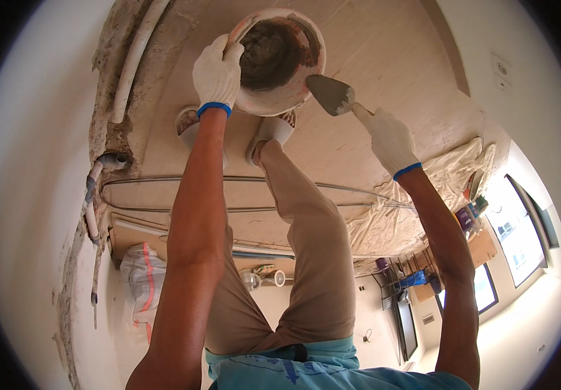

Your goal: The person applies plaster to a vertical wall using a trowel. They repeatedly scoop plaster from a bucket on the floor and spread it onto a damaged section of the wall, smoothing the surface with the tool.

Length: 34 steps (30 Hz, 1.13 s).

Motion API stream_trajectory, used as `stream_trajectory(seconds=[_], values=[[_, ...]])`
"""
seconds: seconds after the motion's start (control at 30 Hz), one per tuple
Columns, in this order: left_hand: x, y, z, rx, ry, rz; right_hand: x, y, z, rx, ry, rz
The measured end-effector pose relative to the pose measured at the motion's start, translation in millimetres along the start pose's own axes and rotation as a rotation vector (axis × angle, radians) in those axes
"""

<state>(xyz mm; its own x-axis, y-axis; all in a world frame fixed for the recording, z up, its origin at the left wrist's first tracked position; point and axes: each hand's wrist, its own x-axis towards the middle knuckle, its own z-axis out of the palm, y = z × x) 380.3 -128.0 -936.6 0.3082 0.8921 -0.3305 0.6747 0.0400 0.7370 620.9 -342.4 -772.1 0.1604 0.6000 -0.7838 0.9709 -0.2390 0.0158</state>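
A round bucket (280, 104) stands on the floor in front of my feet, with wet grey mortar (267, 55) inside. Mortar is smeared on its inner wall. My left hand (217, 73), in a white knitted glove with a blue cuff, is closed on the bucket's left rim. In my right hand (391, 140), gloved the same way, is the handle of a pointing trowel (330, 95). The trowel's grey-coated blade reaches left, its tip at the bucket's right rim; whether they touch I cannot tell.
On the left, a pale pipe (139, 58) lies in a rough channel along the wall, with a grey pipe fitting (113, 160) below. Thin conduits (248, 178) cross the floor behind my feet. A crumpled sheet (423, 195) lies right, and a white sack (142, 279) stands lower left.
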Motion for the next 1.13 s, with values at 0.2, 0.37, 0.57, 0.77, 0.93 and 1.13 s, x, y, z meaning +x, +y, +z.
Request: stream_trajectory(seconds=[0.2,0.37,0.57,0.77,0.93,1.13], values=[[1.9,-0.6,-0.9,-0.079,-0.048,-0.033,-31.5,19.5,-11.2,0.085,-0.049,0.048],[3.9,-6.6,-2.6,-0.041,-0.031,-0.023,-38.3,43.4,5.3,0.606,0.070,0.116],[5.3,-12.1,-3.4,-0.010,-0.010,0.021,-0.6,27.8,3.9,1.044,-0.259,0.303],[9.3,-17.8,-9.1,0.039,-0.018,0.035,25.9,14.0,38.5,1.097,-0.236,0.417],[14.6,-26.8,-13.6,-0.010,-0.051,-0.005,43.6,12.1,59.5,1.260,-0.348,0.489],[22.9,-54.5,-17.5,0.035,-0.002,0.031,56.8,9.0,77.5,1.319,-0.359,0.424]])
